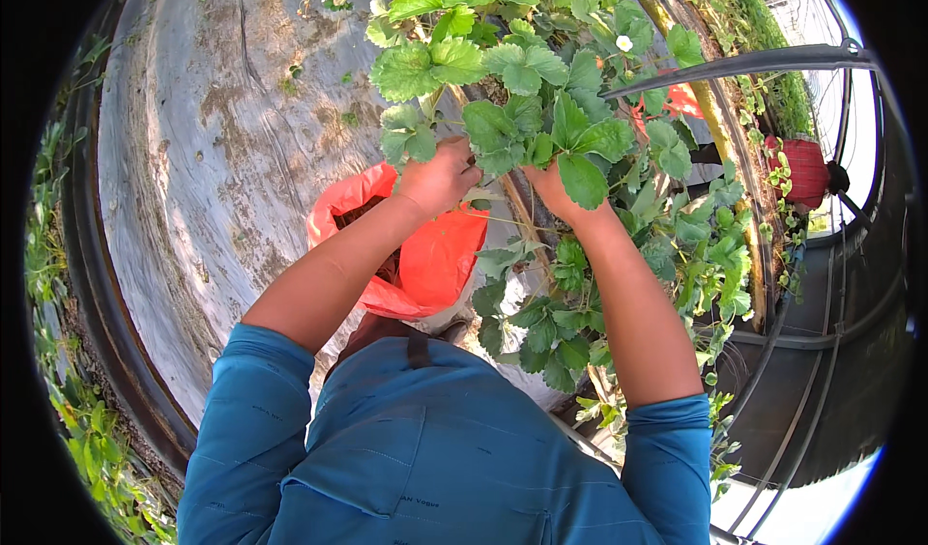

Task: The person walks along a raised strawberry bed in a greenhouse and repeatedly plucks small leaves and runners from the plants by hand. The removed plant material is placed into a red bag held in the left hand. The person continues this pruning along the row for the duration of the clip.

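Observation:
My left hand (444, 175) is at the left edge of the strawberry plants (522, 121), its fingers curled in against the stems; whether it holds a stem cannot be told. Leaves cover the fingers of my right hand (554, 186), which reaches into the foliage a little to the right. Below my left hand an open red plastic bag (442, 262) stands in front of me, with brown dry matter (384, 266) visible inside.
Grey plastic sheeting (196, 146) covers the ground at left, bordered by a dark raised bed edge (119, 313). A black curved bar (739, 63) juts in at upper right. Beyond another planted row is a person in a red checked shirt (801, 172). Red plastic (678, 99) lies behind the leaves.

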Demonstrator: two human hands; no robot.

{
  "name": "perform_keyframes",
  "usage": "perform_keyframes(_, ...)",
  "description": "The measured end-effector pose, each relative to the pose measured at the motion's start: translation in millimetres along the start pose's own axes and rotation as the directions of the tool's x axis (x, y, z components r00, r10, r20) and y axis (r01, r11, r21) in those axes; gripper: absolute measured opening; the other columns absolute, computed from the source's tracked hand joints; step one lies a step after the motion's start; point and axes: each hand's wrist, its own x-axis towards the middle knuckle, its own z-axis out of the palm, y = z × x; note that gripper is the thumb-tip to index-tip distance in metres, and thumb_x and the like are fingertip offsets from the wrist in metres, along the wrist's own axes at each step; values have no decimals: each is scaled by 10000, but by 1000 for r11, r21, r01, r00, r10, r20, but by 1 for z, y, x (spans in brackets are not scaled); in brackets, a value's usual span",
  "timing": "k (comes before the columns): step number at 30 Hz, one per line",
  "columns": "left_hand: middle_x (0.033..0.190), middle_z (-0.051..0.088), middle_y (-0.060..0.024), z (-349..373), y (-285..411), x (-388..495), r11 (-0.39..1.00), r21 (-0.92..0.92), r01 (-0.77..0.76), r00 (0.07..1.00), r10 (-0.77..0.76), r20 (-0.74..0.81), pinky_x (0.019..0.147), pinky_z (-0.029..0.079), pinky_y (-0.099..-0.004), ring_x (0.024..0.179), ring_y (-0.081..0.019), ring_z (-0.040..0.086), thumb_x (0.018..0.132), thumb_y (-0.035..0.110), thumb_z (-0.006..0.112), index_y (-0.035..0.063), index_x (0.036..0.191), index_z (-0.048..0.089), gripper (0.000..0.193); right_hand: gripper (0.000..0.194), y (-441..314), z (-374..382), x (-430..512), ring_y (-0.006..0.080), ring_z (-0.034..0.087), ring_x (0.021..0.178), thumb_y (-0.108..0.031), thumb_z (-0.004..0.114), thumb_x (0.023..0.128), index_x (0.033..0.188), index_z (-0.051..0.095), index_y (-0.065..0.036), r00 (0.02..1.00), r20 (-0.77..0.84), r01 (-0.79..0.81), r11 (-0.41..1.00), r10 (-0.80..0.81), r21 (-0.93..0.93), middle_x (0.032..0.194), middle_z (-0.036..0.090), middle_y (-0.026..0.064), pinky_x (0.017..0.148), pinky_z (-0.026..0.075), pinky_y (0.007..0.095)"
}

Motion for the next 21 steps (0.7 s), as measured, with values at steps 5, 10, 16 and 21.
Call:
perform_keyframes(5,1115,680,-120,-5,10,0,992,90,-86,996,89,-30,883,551,-456,1026,-357,677,843,203,724,102,1084,710,262,299,-20,-16,3,388,661,965,-348,664,947,1111,716,-104,999,-12,-39,999,40,32,1030,723,155,838,514,490)
perform_keyframes(10,1171,674,-117,-14,20,5,999,48,23,995,-27,95,901,550,-465,1047,-362,670,845,200,709,139,1108,718,270,310,-12,-12,1,374,659,1032,-360,657,943,1136,717,-126,1000,1,-20,999,20,27,1100,722,131,903,510,493)
perform_keyframes(16,1121,696,-128,-11,10,17,956,277,-91,996,82,45,847,565,-481,985,-383,685,868,150,656,148,1101,722,243,316,-11,-5,-1,419,680,863,-356,702,922,1057,717,-70,981,-182,71,997,-73,-19,959,723,202,745,550,482)
perform_keyframes(21,845,689,-227,-17,-46,46,998,-54,34,969,-46,-242,771,545,-490,881,-427,687,930,157,624,68,1087,688,192,310,-17,-5,1,407,679,896,-335,716,911,1074,710,-71,968,-239,77,997,-72,12,978,719,200,752,547,479)
